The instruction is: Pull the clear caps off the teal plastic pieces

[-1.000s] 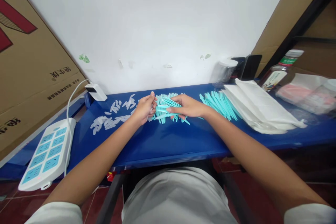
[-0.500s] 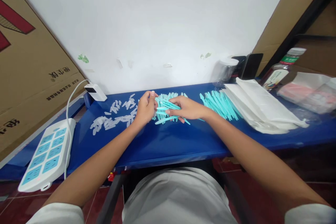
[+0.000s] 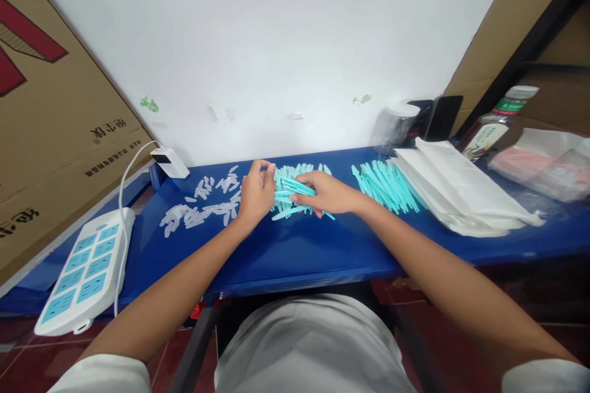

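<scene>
My right hand (image 3: 328, 192) is closed round a bunch of slim turquoise plastic sticks, which look like eyebrow razors (image 3: 295, 185); they point left toward my other hand. My left hand (image 3: 259, 191) is bent in a pinch at their tips, and what its fingers hold, if anything, is hidden. Beneath both hands lies a pile of the same razors (image 3: 288, 170) on the blue table (image 3: 295, 261). Small clear plastic pieces, like caps (image 3: 199, 214), are scattered left of my left hand. A second heap of turquoise razors (image 3: 385, 186) lies right of my right wrist.
White bags (image 3: 465, 190) lie to the right. Behind them stand a clear jar (image 3: 399, 126), dark phone-like slabs (image 3: 443, 118) and a bottle (image 3: 500, 120). A power strip (image 3: 87, 270) and a white plug-in device (image 3: 169, 163) are at left, beside a large cardboard box (image 3: 59, 104).
My left hand has turned slightly and its fingers have shifted at the razor tips. My right hand keeps the bunch in nearly the same place. The view has moved a little.
</scene>
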{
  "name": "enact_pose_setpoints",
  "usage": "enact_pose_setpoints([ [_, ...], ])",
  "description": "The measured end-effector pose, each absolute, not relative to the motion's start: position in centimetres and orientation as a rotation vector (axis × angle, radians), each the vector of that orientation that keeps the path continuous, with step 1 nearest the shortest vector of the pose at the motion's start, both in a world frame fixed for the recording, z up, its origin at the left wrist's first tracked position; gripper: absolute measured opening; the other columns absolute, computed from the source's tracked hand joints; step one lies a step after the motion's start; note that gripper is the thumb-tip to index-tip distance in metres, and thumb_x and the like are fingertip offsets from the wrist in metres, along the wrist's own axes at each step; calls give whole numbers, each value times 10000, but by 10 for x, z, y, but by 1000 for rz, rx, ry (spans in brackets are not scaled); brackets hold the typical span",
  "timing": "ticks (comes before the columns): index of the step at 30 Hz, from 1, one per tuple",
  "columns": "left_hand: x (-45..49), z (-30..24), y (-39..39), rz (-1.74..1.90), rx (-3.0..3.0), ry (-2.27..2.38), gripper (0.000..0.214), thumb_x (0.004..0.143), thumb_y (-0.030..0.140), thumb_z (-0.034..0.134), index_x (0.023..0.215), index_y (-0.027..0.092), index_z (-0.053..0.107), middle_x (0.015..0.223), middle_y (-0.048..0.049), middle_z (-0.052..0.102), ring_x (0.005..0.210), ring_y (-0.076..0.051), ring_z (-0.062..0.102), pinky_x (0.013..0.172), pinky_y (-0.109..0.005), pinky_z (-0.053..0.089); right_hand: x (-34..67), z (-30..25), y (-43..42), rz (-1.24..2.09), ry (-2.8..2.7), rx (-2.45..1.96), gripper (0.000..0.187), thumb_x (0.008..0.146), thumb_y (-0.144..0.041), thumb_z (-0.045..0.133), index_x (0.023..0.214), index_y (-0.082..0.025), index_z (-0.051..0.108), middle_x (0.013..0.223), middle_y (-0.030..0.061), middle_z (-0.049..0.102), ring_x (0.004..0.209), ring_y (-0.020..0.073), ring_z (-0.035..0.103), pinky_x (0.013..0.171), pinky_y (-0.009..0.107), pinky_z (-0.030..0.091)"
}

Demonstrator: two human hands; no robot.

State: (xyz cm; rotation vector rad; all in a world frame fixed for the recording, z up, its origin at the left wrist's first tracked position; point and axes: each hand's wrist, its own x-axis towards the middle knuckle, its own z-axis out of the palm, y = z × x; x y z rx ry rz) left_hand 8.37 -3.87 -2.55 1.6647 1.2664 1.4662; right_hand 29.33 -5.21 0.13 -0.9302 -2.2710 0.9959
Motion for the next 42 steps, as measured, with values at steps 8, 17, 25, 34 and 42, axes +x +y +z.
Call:
enact_pose_setpoints([
  [8, 86, -26, -35, 1453, 1558, 1215, 204, 1022, 428, 528, 1015, 235, 593, 653, 18, 610, 470, -117, 485, 466, -199, 358, 292, 2, -52, 1085, -2251, -901, 257, 958, -419, 620, 836, -209, 535, 591, -52, 582, 459, 149, 631, 460, 246, 455],
  [17, 86, -21, -30, 1432, 1314, 1222, 196, 972, 406, 582, 954, 211, 578, 599, 30, 605, 328, -75, 411, 351, -185, 287, 291, -3, -47, 1141, -2179, -852, 295, 958, -470, 633, 880, -190, 579, 765, -1, 711, 466, 119, 598, 454, 248, 458],
  [25, 85, -20, -29, 1364, 1339, 1186, 308, 967, 471, 609, 839, 191, 590, 508, 63, 451, 345, -73, 361, 359, -183, 266, 292, -6, -41, 1063, -2093, -869, 286, 979, -473, 609, 922, -192, 602, 786, 12, 714, 455, 126, 587, 474, 275, 467],
  [34, 84, -21, -32, 1322, 1509, 1164, 519, 950, 623, 597, 674, 204, 464, 540, 43, 408, 396, -78, 344, 373, -201, 289, 296, -7, -38, 936, -2026, -963, 283, 975, -465, 619, 893, -195, 590, 757, 6, 703, 469, 125, 589, 496, 268, 451],
  [42, 82, -23, -32, 1277, 1695, 1056, 575, 930, 694, 586, 674, 200, 436, 549, 60, 371, 408, -74, 361, 385, -208, 311, 297, -3, -40, 855, -2017, -925, 331, 952, -493, 647, 837, -193, 567, 624, -37, 600, 455, 136, 581, 507, 264, 443],
])
